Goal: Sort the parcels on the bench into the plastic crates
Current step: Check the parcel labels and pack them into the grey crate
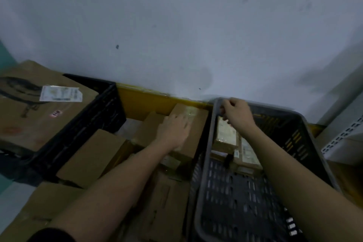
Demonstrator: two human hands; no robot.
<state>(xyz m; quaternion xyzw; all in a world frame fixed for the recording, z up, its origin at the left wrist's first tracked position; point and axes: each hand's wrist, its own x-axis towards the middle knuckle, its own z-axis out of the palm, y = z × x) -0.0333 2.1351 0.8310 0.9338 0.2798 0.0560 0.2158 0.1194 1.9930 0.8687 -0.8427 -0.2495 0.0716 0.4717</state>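
Note:
A grey plastic crate stands tilted at the right, with a few taped cardboard parcels in its far end. My right hand is closed on the crate's far left rim corner. My left hand lies flat, fingers spread, on a brown cardboard parcel on the yellow bench between the two crates. A black plastic crate at the left holds a large brown box with a white label. Several more cardboard parcels lie on the bench near me.
A white wall rises right behind the bench. A perforated white metal shelf post stands at the far right. Cardboard boxes crowd the near left of the bench.

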